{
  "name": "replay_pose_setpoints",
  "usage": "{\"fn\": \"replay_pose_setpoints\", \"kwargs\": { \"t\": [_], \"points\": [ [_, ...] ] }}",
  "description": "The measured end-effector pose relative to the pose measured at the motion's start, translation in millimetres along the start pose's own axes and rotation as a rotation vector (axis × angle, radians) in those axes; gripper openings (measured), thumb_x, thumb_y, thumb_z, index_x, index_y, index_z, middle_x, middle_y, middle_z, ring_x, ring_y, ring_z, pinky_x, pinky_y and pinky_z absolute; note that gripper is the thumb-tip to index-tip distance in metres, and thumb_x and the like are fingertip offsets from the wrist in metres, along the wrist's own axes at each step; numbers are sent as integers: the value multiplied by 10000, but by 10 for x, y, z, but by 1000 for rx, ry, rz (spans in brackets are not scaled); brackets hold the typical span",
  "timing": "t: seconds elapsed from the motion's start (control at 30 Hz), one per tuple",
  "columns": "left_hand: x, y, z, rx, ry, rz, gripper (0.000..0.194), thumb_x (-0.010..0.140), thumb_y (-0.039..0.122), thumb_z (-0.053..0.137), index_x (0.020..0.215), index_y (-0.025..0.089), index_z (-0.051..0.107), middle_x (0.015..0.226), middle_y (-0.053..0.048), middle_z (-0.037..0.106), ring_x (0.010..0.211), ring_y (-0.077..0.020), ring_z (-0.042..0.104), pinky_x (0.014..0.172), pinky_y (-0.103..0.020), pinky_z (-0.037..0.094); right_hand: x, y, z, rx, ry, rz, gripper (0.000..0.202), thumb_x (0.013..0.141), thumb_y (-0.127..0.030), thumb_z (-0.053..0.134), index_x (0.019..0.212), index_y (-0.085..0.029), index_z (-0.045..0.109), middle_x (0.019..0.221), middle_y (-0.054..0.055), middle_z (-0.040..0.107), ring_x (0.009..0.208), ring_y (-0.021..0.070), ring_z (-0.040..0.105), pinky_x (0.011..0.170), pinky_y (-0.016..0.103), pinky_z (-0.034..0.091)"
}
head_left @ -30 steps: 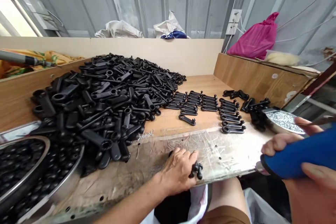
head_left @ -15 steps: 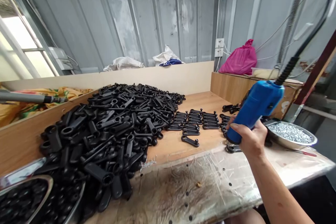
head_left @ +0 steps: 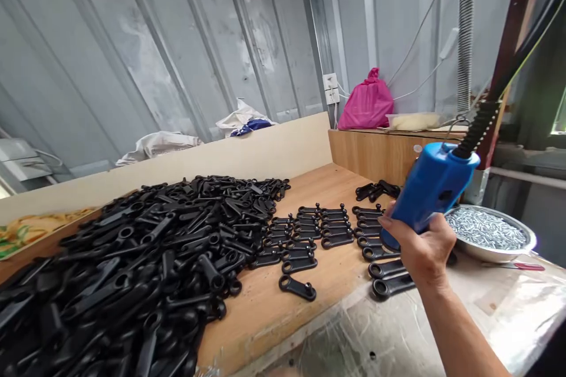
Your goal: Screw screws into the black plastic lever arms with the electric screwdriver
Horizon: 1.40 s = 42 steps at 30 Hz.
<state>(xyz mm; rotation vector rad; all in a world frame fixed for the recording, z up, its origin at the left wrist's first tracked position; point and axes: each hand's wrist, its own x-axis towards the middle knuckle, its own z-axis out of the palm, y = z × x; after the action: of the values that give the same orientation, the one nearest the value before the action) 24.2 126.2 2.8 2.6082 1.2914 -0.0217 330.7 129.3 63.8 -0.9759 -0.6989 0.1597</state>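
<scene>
- Far edge: cream board (head_left: 292, 132) along back of tabletop (head_left: 331, 182); wooden side panel (head_left: 365, 150) at R rear. Front strip (head_left: 336, 336) under clear plastic, scuffed.
- Room: bare wood betw. pile (head_left: 154, 247) & front strip, also behind the rows. Tighter at R: driver (head_left: 435, 188) sits betw. rows & metal pan (head_left: 532, 244) of small silvery pcs (head_left: 486, 228); red-handled tool (head_left: 528, 267) just in front of pan.
- R hand (head_left: 427, 250): fingers curled firmly round lower half of driver, thumb along near side. L hand: out of view, can't tell its state.
- Driver: over R end of tabletop, tilted, top leaning R, lower end down-left by R-most row of levers (head_left: 338, 240). Tip hidden; can't tell if it touches any.
- Driver looks: bright blue body, dark switch on side, black ribbed cable sleeve at top, hook & coil spring (head_left: 466, 35) above.
- Levers: black, ring one end, small knob at other where seen; approx. parallel in short rows. Lone lever (head_left: 297, 287) apart at front, angled. Pile at L: same black pcs, jumbled.
</scene>
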Motion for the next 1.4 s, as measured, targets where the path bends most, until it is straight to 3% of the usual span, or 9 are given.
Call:
{"fn": "replay_pose_setpoints", "kwargs": {
  "t": [0.07, 0.17, 0.3, 0.43, 0.73, 0.93, 1.17, 1.27, 1.4],
  "points": [
    [200, -22, -141, 52, -38, -62, 836, 751, 441, 711, 1424, 170, 296, 1506, -156, 195, 1361, -365, 198, 1097, -603, 187, 8, 7, -20, -49, 10, -32, 374, 470, -424, 825, 686, -176, 647, 595, 3, 627, 520, 183, 548, 509, 309, 465],
    [518, -4, -334, 183, -123, -166, 1205, 563, 472, 768, 1448, 31, 79, 1504, -193, -36, 1385, -339, -58, 1131, -530, 28, -5, 76, -15, -154, -3, -102, 393, 501, -455, 812, 738, -183, 655, 605, -5, 625, 519, 175, 548, 511, 302, 469],
    [880, 43, -418, 254, -181, -136, 1271, 542, 631, 727, 1433, -6, 82, 1478, -206, -61, 1373, -320, -84, 1120, -507, -6, -28, 170, 0, -210, -65, -116, 445, 561, -482, 785, 865, -174, 680, 600, -9, 625, 500, 167, 543, 500, 294, 482],
    [1112, 82, -411, 275, -205, -122, 1271, 558, 647, 713, 1430, -2, 54, 1473, -207, -84, 1372, -299, -93, 1122, -469, -4, -28, 180, -2, -198, -79, -128, 525, 578, -475, 779, 986, -158, 682, 624, 0, 645, 511, 174, 566, 507, 289, 502],
    [1572, -55, -449, 248, -254, -20, 1338, 500, 733, 670, 1432, 15, 32, 1493, -191, -64, 1376, -288, -99, 1112, -452, -36, -51, 180, 27, -233, -105, -157, 511, 602, -461, 765, 1010, -164, 684, 584, -14, 629, 477, 165, 546, 475, 279, 492],
    [1639, -31, -393, 230, -247, -24, 1277, 560, 724, 653, 1435, 16, 50, 1497, -193, -44, 1379, -303, -79, 1115, -455, -28, -70, 229, 49, -219, -161, -227, 461, 660, -421, 740, 1054, -192, 673, 568, -35, 614, 455, 143, 530, 432, 252, 459],
    [1630, 101, -358, 208, -231, -94, 1253, 590, 635, 726, 1449, 73, 9, 1506, -154, -72, 1376, -311, -93, 1119, -498, 18, -95, 254, 51, -230, -208, -161, 514, 652, -423, 731, 1108, -195, 661, 532, -44, 592, 427, 132, 492, 398, 242, 431],
    [1578, 184, -359, 203, -217, -113, 1248, 588, 630, 737, 1451, 75, 27, 1503, -170, -60, 1372, -329, -85, 1116, -521, 34, -98, 235, 62, -217, -207, -150, 461, 631, -420, 741, 1029, -195, 680, 533, -40, 597, 438, 136, 498, 404, 243, 420],
    [1413, 236, -322, 191, -215, -117, 1233, 594, 600, 748, 1448, 59, 43, 1500, -193, -35, 1376, -343, -50, 1118, -521, 40, -124, 175, 89, -151, -205, -94, 281, 605, -410, 750, 755, -189, 664, 560, -21, 607, 462, 142, 512, 429, 253, 430]
  ]
}}
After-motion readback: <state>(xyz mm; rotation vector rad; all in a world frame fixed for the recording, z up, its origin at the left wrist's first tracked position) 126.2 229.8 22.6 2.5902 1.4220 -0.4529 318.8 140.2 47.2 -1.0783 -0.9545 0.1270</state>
